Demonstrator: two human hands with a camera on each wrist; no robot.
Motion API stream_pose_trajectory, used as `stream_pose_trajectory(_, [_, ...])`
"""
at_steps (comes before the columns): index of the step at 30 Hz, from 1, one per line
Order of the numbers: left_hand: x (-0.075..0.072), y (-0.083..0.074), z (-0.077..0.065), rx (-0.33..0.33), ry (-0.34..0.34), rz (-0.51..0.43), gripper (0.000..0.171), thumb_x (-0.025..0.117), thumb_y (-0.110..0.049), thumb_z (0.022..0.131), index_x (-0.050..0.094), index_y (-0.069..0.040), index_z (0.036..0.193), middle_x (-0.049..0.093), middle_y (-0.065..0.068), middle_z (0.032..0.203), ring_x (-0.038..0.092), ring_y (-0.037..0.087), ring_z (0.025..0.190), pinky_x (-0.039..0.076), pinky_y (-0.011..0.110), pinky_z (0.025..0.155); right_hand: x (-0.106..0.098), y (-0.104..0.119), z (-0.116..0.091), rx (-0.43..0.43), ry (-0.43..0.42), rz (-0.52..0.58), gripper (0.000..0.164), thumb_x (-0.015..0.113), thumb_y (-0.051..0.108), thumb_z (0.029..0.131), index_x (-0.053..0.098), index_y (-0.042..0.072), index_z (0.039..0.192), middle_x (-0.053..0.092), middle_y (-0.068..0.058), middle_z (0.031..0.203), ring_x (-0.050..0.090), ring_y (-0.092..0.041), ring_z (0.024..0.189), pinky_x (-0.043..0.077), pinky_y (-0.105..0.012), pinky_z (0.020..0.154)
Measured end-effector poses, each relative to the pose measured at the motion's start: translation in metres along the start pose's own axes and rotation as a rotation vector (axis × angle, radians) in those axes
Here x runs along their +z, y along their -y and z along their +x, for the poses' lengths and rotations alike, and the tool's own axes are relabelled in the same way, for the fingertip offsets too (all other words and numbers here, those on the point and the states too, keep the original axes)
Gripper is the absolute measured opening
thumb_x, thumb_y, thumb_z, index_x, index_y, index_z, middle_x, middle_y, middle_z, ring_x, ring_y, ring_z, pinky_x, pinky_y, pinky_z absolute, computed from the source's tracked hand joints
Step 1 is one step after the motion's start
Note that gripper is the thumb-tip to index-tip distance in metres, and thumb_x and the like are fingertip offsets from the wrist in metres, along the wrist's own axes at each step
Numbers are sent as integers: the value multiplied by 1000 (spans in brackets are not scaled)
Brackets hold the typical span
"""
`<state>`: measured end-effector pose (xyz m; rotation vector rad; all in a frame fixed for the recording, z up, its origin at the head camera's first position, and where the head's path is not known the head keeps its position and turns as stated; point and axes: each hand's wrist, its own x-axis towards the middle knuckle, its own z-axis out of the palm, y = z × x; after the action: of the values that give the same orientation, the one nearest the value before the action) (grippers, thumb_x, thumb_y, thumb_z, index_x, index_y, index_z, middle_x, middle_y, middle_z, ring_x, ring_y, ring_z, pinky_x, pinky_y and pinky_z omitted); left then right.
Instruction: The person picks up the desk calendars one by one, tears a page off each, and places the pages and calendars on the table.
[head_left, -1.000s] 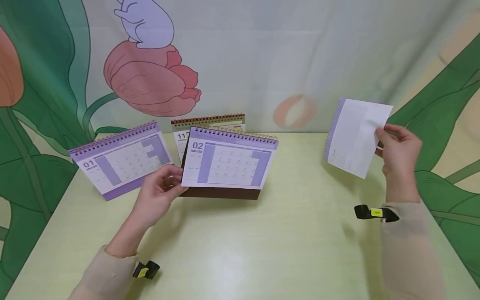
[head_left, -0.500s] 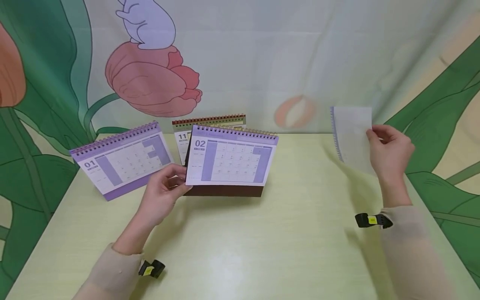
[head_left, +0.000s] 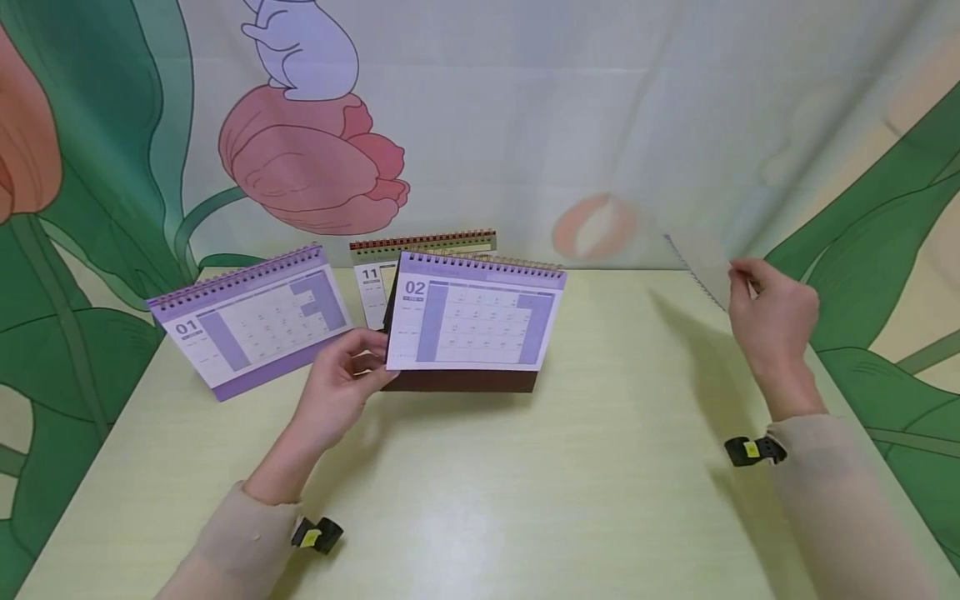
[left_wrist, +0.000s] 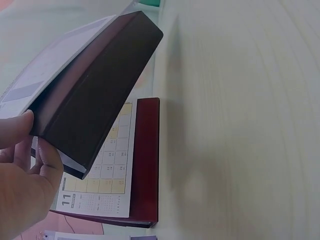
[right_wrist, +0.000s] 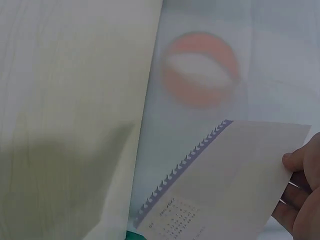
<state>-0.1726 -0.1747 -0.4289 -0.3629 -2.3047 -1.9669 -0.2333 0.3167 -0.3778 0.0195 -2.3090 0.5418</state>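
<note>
My left hand [head_left: 341, 379] grips the lower left corner of a desk calendar [head_left: 480, 321] that shows a purple 02 page over a dark brown base. In the left wrist view that base is tilted above the table, thumb on the page side and fingers beneath. At the right, my right hand [head_left: 776, 321] pinches a loose calendar page by its edge. Turned nearly edge-on in the head view, the page [right_wrist: 235, 170] shows mostly blank white in the right wrist view, with a small printed month and a torn purple strip of binding holes along one side.
A purple desk calendar [head_left: 258, 321] showing 01 stands at the left. Behind the held one is another calendar [left_wrist: 147, 160], open at 11, with a dark red base. A flower-printed curtain [head_left: 480, 125] hangs at the back edge of the pale table [head_left: 465, 500].
My right hand has turned the loose page from facing the head camera to nearly edge-on, shifting slightly left. The left hand and its calendar have moved a little to the right.
</note>
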Motion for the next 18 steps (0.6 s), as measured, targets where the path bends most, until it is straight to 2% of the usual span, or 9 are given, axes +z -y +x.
stream_pose_trajectory(2, [1,1,1,-1,2,-3,24,63,19,90,64,8,110,61,19,113,64,29,94,58,26,78,-1,-2,0,-32,27,-38,21,60,8,102,77,-2,109,75,-21,95,69,-38,68,45,-43,59])
stream_pose_trajectory(7, [3,2,3,-1,0,-20,23,63,19,90,64,8,111,62,19,112,65,27,91,58,26,78,-1,-7,0,-76,121,-131,22,58,6,101,77,0,110,74,-23,88,56,-36,48,33,-44,44])
stream_pose_trajectory(13, [5,1,5,-7,-6,-49,25,61,22,89,62,10,111,62,20,110,65,16,87,58,26,78,4,-17,-3,-93,210,-166,23,57,4,101,77,0,111,73,-24,91,53,-35,47,34,-46,42])
stream_pose_trajectory(18, [7,1,5,-11,0,-52,26,62,21,89,62,10,113,62,20,110,65,20,87,58,26,78,7,-24,-7,-104,246,-172,21,58,3,100,77,1,109,73,-24,88,56,-38,50,36,-46,40])
